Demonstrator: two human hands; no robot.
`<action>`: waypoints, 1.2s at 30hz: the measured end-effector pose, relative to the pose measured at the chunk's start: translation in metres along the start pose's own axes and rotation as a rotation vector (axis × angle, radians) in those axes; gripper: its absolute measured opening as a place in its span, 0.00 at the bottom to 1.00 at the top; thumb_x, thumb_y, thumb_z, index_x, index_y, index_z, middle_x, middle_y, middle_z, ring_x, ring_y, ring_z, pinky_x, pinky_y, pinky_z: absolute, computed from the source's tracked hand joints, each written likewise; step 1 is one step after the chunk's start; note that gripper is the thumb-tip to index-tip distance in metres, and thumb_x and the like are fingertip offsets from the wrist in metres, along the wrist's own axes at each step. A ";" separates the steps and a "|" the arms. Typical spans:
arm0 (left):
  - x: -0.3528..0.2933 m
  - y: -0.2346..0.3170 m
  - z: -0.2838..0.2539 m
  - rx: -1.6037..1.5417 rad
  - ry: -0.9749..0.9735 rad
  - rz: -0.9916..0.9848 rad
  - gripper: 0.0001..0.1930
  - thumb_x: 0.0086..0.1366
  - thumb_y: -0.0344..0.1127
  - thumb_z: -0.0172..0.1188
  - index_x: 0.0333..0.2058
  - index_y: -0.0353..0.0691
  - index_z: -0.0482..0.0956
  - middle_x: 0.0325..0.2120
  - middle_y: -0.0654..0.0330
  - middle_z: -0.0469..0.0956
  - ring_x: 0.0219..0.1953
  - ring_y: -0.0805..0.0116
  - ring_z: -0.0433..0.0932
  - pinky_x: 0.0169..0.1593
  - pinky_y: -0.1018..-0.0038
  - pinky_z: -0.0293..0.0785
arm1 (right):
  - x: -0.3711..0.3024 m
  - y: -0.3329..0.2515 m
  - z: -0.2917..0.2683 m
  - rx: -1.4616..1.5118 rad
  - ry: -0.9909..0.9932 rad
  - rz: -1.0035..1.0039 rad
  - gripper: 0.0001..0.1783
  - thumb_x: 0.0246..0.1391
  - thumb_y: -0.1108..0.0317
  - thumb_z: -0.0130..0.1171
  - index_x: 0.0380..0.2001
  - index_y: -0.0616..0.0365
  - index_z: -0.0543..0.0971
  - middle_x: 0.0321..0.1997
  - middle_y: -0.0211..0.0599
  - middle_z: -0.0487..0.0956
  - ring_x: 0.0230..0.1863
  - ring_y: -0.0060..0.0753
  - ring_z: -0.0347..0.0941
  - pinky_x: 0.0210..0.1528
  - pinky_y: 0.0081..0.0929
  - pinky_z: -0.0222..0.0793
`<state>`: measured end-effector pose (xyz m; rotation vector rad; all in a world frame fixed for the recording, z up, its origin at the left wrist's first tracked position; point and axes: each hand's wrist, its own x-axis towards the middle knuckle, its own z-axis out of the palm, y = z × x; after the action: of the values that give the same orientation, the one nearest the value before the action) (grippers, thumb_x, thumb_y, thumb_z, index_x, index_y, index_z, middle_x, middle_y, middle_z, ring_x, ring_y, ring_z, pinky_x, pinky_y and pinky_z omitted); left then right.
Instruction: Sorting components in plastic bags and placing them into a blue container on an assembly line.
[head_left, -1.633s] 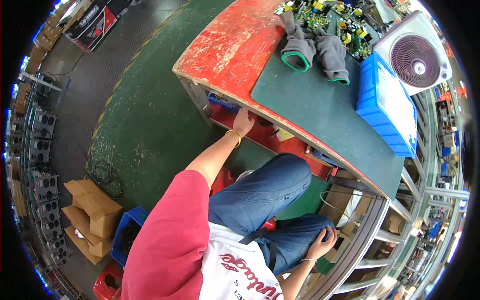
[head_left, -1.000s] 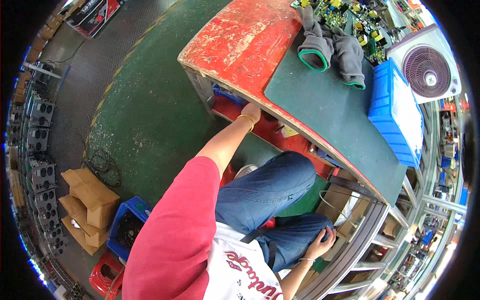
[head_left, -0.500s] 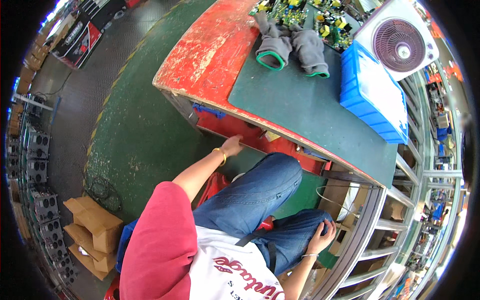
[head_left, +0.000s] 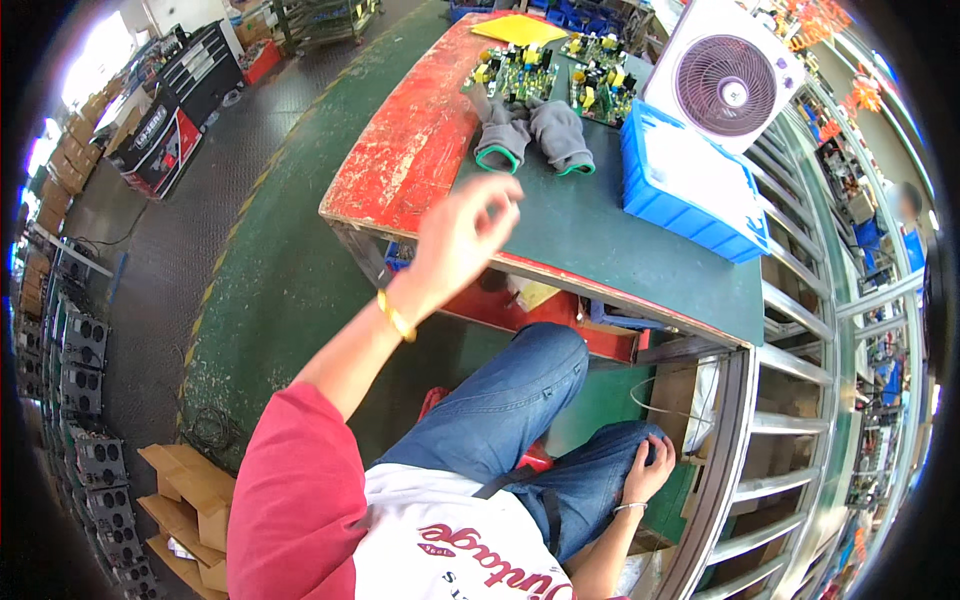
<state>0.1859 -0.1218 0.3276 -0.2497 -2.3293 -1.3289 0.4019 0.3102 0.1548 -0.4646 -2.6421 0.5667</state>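
My left hand (head_left: 462, 238), with a gold band at its wrist, is raised over the near edge of the workbench (head_left: 610, 230). Its fingers are loosely curled and somewhat apart, and nothing shows in them. Just beyond it, a pair of grey work gloves with green cuffs lies on the dark mat: one glove (head_left: 502, 132) at the left, the other glove (head_left: 560, 132) at the right. My right hand (head_left: 650, 468) rests on my right knee with its fingers laid over the jeans.
Circuit boards (head_left: 525, 78) lie behind the gloves, with a yellow sheet (head_left: 518, 29) farther back. At the right are a blue bin (head_left: 690, 228), a box fan (head_left: 730, 90) and a metal roller rack (head_left: 790, 365). A red shelf (head_left: 490, 308) runs beneath the benchtop. Cardboard (head_left: 190, 500) lies on the floor at left.
My left hand has come up from the shelf under the bench to above the bench edge near the gloves. The view has shifted and shows more behind the bench. My right hand stays on the knee.
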 end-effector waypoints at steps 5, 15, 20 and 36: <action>0.078 -0.088 -0.003 0.643 0.105 0.005 0.27 0.57 0.43 0.67 0.54 0.45 0.71 0.39 0.50 0.77 0.43 0.47 0.79 0.42 0.56 0.78 | -0.001 0.001 0.006 0.047 0.022 -0.026 0.10 0.58 0.65 0.60 0.42 0.56 0.81 0.55 0.49 0.75 0.58 0.52 0.69 0.61 0.44 0.63; 0.039 -0.056 -0.092 -0.471 0.118 -0.016 0.16 0.68 0.20 0.48 0.52 0.39 0.74 0.43 0.61 0.77 0.39 0.74 0.80 0.38 0.77 0.79 | -0.018 0.013 -0.011 0.145 0.060 0.011 0.09 0.57 0.67 0.61 0.41 0.57 0.81 0.54 0.51 0.75 0.59 0.53 0.68 0.62 0.47 0.62; -0.029 -0.034 -0.130 -0.832 0.011 -0.076 0.18 0.67 0.21 0.52 0.55 0.39 0.71 0.49 0.63 0.75 0.51 0.72 0.76 0.57 0.73 0.73 | -0.008 -0.068 -0.030 0.714 -0.058 0.202 0.10 0.63 0.67 0.58 0.42 0.63 0.80 0.44 0.38 0.81 0.48 0.31 0.77 0.52 0.28 0.71; -0.145 0.002 -0.070 -0.924 -0.065 -0.352 0.13 0.67 0.22 0.55 0.50 0.37 0.72 0.44 0.62 0.77 0.45 0.74 0.78 0.51 0.75 0.75 | -0.019 -0.282 -0.016 1.012 -0.581 -0.268 0.18 0.55 0.67 0.68 0.47 0.60 0.78 0.34 0.30 0.80 0.28 0.19 0.72 0.31 0.19 0.69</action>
<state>0.3349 -0.1717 0.2927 -0.1549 -1.6799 -2.5359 0.3598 0.0642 0.2884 0.4120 -2.3686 1.9895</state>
